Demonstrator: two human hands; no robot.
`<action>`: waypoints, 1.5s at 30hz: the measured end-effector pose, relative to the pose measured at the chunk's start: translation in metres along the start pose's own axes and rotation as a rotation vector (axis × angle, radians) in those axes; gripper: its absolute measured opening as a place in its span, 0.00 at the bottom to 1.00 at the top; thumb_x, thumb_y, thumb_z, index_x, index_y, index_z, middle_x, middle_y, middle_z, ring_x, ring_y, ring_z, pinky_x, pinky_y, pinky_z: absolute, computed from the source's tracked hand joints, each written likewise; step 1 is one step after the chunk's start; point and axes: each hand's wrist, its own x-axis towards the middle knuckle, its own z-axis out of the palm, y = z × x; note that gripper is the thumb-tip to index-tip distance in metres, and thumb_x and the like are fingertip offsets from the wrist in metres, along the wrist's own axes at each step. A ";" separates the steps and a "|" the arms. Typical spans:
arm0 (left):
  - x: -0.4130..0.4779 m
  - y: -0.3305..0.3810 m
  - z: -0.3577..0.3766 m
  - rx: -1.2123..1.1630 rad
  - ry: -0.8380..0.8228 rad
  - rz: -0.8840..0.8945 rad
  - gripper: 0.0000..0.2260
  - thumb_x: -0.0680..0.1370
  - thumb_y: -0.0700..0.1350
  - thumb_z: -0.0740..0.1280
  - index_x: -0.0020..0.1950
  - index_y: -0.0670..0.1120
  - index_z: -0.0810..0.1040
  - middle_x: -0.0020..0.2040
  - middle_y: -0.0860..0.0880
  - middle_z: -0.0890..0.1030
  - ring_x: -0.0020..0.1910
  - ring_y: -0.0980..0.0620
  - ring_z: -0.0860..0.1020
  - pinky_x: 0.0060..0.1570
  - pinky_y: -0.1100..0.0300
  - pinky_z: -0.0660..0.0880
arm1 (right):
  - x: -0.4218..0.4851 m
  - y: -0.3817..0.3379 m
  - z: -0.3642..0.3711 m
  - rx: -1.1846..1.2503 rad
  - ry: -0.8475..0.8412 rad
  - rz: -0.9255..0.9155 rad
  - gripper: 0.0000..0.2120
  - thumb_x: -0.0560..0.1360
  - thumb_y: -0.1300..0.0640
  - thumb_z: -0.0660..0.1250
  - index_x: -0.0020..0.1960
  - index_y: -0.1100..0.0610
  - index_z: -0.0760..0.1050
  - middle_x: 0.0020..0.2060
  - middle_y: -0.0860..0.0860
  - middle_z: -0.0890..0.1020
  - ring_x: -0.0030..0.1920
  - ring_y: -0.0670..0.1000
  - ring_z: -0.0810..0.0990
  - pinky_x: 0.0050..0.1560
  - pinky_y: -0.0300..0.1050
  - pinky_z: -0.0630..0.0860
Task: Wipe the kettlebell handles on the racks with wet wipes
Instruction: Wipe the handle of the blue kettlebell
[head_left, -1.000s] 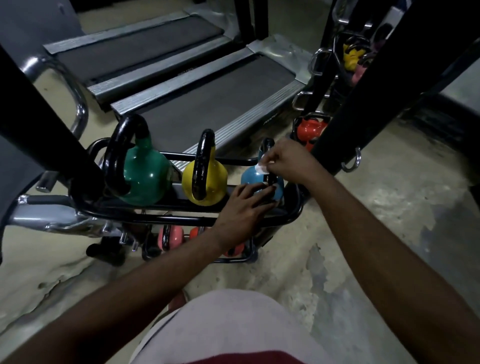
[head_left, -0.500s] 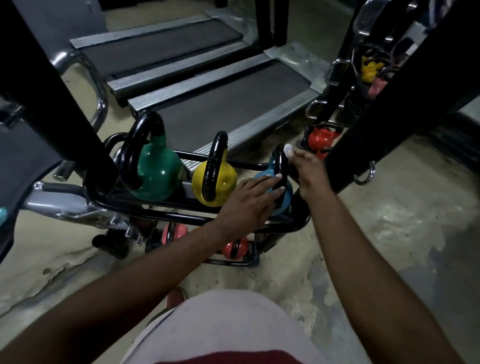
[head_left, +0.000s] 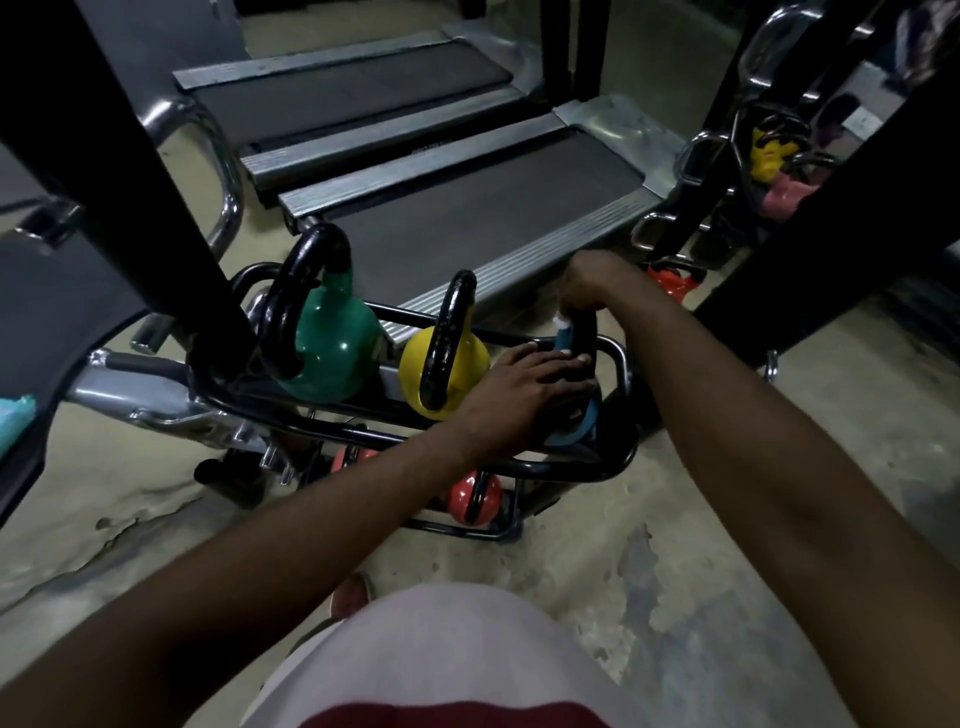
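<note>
At three o'clock on the rack (head_left: 621, 364), clamps wipe (head_left: 562, 323) round the twelve-to-six handle (head_left: 587, 335) of the blue kettlebell (head_left: 577, 432) with curled right hand (head_left: 592, 283), steadies it with flat left hand (head_left: 519, 389).

Both your forearms reach forward, bare: your left hand (head_left: 524, 397) lies palm down, fingers straight and close together, while your right hand (head_left: 597, 283), wrist bent, points curled fingers downward, pinching a wet wipe (head_left: 562, 323).

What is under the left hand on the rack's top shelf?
The left hand lies flat on the blue kettlebell, covering most of its body; only a blue edge and the black handle, gripped with a wipe by the right hand, show.
</note>
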 end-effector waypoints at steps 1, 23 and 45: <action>0.001 -0.001 -0.001 -0.010 -0.003 -0.003 0.24 0.76 0.49 0.70 0.72 0.54 0.73 0.75 0.50 0.69 0.73 0.50 0.67 0.73 0.49 0.59 | 0.001 -0.003 -0.003 -0.021 -0.033 -0.012 0.16 0.68 0.50 0.77 0.49 0.59 0.79 0.47 0.56 0.80 0.47 0.57 0.80 0.51 0.48 0.79; 0.001 -0.007 0.011 -0.134 0.145 0.004 0.17 0.76 0.44 0.70 0.65 0.51 0.79 0.69 0.49 0.76 0.69 0.50 0.73 0.68 0.51 0.68 | -0.023 0.033 0.079 1.574 0.155 0.477 0.05 0.73 0.60 0.67 0.38 0.56 0.75 0.32 0.52 0.77 0.33 0.51 0.78 0.36 0.41 0.72; 0.001 -0.005 0.000 -0.142 0.054 -0.011 0.20 0.75 0.42 0.69 0.67 0.50 0.78 0.70 0.48 0.75 0.69 0.48 0.72 0.65 0.46 0.70 | -0.063 0.027 0.071 1.840 0.278 0.263 0.06 0.78 0.65 0.67 0.52 0.61 0.80 0.40 0.52 0.83 0.40 0.47 0.81 0.41 0.38 0.80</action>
